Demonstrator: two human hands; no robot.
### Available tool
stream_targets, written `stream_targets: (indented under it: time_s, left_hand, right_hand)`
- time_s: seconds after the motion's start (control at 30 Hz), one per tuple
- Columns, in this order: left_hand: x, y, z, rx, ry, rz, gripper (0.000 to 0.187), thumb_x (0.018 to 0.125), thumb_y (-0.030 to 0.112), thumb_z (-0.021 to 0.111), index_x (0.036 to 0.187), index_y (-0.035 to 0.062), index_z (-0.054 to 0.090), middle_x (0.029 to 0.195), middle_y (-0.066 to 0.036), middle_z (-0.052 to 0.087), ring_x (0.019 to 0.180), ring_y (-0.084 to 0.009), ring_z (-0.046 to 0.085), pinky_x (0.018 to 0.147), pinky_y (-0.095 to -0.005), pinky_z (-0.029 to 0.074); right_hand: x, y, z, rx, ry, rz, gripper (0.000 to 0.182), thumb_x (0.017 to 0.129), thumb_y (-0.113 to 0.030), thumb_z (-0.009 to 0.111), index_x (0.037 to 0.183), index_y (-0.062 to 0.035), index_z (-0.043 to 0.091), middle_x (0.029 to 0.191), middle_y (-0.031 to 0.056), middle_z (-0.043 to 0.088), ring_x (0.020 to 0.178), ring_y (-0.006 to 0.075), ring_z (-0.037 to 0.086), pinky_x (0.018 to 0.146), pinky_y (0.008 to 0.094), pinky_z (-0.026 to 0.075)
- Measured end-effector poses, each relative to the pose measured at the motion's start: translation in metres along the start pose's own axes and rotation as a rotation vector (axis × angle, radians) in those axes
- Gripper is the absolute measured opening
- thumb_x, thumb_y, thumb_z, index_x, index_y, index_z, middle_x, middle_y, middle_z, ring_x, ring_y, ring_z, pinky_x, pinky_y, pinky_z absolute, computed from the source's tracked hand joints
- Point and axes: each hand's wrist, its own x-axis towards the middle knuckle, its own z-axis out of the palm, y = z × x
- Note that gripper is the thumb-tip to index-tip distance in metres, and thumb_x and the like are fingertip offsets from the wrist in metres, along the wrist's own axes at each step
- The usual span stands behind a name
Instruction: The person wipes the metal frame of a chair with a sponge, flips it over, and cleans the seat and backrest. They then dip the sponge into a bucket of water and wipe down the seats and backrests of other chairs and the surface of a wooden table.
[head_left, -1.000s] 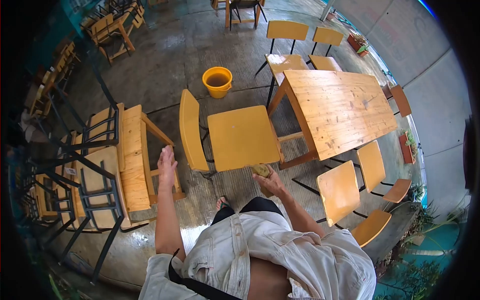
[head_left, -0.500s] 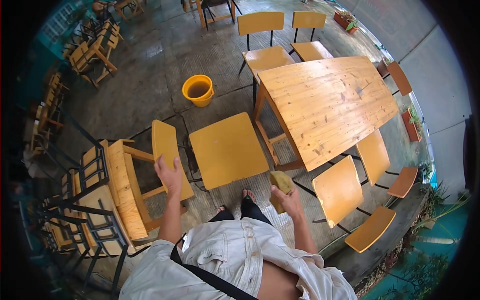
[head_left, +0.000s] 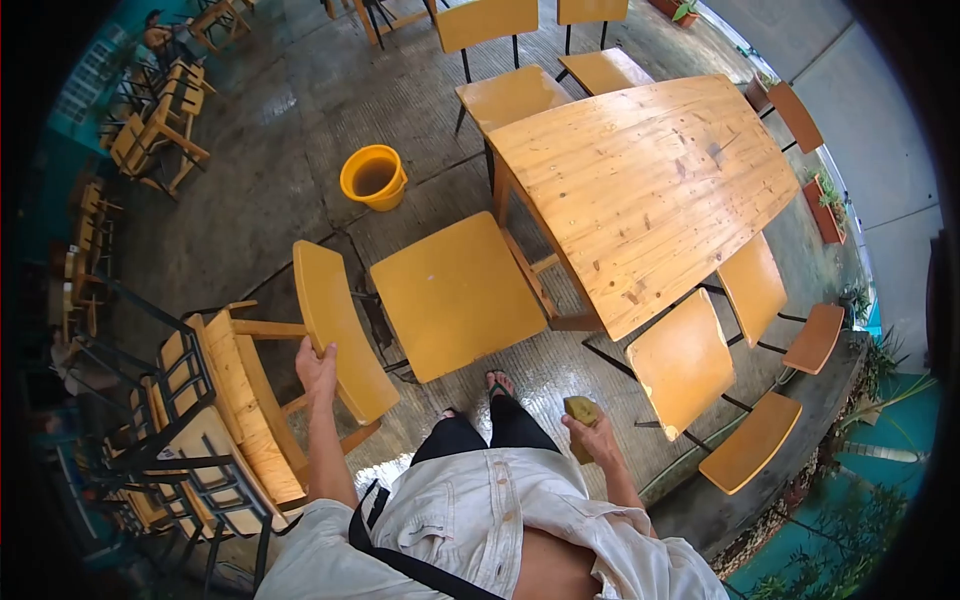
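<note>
A yellow chair stands in front of me, its square seat (head_left: 458, 298) facing up and its curved backrest (head_left: 340, 325) on the left. My left hand (head_left: 318, 372) grips the outer edge of that backrest, thumb on the near side; some fingers are hidden behind it. In my right hand (head_left: 597, 440) is a worn yellow-green sponge (head_left: 581, 410), held low to the right of my legs, apart from the chair. The chair's thin dark legs are mostly hidden under the seat.
A wooden table (head_left: 650, 190) stands at right with several yellow chairs around it. Beyond my chair, a yellow bucket (head_left: 373, 178) of dark liquid sits on the wet concrete floor (head_left: 270, 120). Chairs are stacked on another table (head_left: 262, 420) at left. A person (head_left: 160, 38) is far off.
My left hand has gone from open beside the backrest to holding its edge. My right hand with the sponge has dropped lower, away from the seat. The view has shifted slightly.
</note>
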Motion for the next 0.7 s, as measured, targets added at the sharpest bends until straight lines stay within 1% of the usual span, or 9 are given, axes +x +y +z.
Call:
stream_targets:
  time_s: [0.07,0.1,0.17,0.3,0.37,0.47,0.57,0.6,0.7]
  left_hand:
    - [-0.008,0.023,0.023,0.011,-0.08,0.143,0.035,0.091,0.002,0.066,0.125,-0.0029,0.058,0.107,-0.009,0.072,0.096,-0.0158,0.068,0.084,-0.0282,0.052]
    - [-0.017,0.044,0.036,-0.003,-0.105,0.17,0.036,0.092,0.004,0.067,0.126,-0.0029,0.058,0.108,-0.009,0.072,0.096,-0.0149,0.068,0.083,-0.0278,0.053]
    - [-0.037,0.094,0.061,-0.033,-0.188,0.195,0.038,0.093,0.01,0.068,0.127,-0.0028,0.059,0.108,-0.01,0.072,0.095,-0.0135,0.069,0.082,-0.0273,0.054]
    - [-0.054,0.156,0.112,-0.014,-0.31,0.327,0.05,0.095,0.025,0.069,0.135,-0.0029,0.055,0.108,-0.012,0.074,0.093,-0.0137,0.07,0.082,-0.0276,0.055]
    - [-0.052,0.166,0.14,-0.009,-0.368,0.36,0.058,0.096,0.033,0.068,0.139,-0.0029,0.053,0.11,-0.016,0.073,0.095,-0.0178,0.071,0.083,-0.0295,0.055]
    - [-0.057,0.185,0.176,-0.027,-0.484,0.388,0.069,0.097,0.044,0.065,0.142,-0.0047,0.048,0.122,-0.028,0.066,0.115,-0.0323,0.066,0.094,-0.0364,0.053]
    - [-0.057,0.194,0.204,-0.011,-0.617,0.517,0.066,0.098,0.045,0.061,0.144,-0.0017,0.048,0.126,-0.03,0.063,0.117,-0.0373,0.064,0.096,-0.0388,0.053]
    - [-0.055,0.199,0.206,0.039,-0.743,0.441,0.062,0.101,0.041,0.059,0.144,-0.0014,0.047,0.132,-0.026,0.062,0.121,-0.0324,0.063,0.097,-0.0379,0.053]
    - [-0.053,0.174,0.225,-0.056,-0.769,0.562,0.059,0.1,0.037,0.06,0.145,0.0014,0.047,0.129,-0.027,0.063,0.119,-0.033,0.064,0.098,-0.0384,0.052]
  right_hand:
    - [0.008,-0.038,0.025,-0.034,-0.166,-0.057,0.062,0.081,-0.026,0.086,0.129,0.0002,0.056,0.11,0.0083,0.069,0.1,0.0176,0.065,0.089,0.0313,0.052]
    - [0.011,-0.055,0.038,-0.042,-0.178,-0.059,0.062,0.081,-0.026,0.086,0.129,0.0002,0.056,0.11,0.0083,0.069,0.1,0.0176,0.065,0.089,0.0313,0.052]
    - [0.012,-0.083,0.06,0.057,-0.309,-0.272,0.072,0.078,-0.028,0.088,0.134,-0.0001,0.052,0.115,0.0087,0.068,0.107,0.0164,0.063,0.093,0.0319,0.051]
    - [0.003,-0.125,0.081,0.154,-0.345,-0.349,0.077,0.076,-0.029,0.09,0.135,0.0,0.05,0.119,0.0089,0.066,0.109,0.0164,0.061,0.096,0.0322,0.05]
    - [0.002,-0.133,0.083,0.156,-0.221,-0.563,0.074,0.076,-0.026,0.09,0.133,0.0003,0.051,0.119,0.0083,0.065,0.111,0.0167,0.06,0.097,0.0325,0.049]
    - [0.0,-0.159,0.064,0.235,-0.071,-0.635,0.072,0.076,-0.023,0.091,0.133,-0.0014,0.053,0.123,0.0057,0.063,0.111,0.0159,0.059,0.099,0.0316,0.047]
    - [0.018,-0.165,0.035,0.347,0.069,-0.629,0.062,0.079,-0.02,0.088,0.129,0.0,0.057,0.114,0.0053,0.066,0.102,0.0149,0.062,0.091,0.0296,0.051]
    - [0.024,-0.165,0.024,0.342,0.111,-0.585,0.06,0.079,-0.019,0.087,0.128,0.0004,0.058,0.112,0.0051,0.067,0.1,0.0148,0.062,0.089,0.0294,0.051]
    - [0.054,-0.161,0.004,0.532,0.176,-0.514,0.05,0.084,-0.022,0.083,0.124,0.0012,0.062,0.109,0.0046,0.068,0.094,0.0142,0.062,0.084,0.0297,0.052]
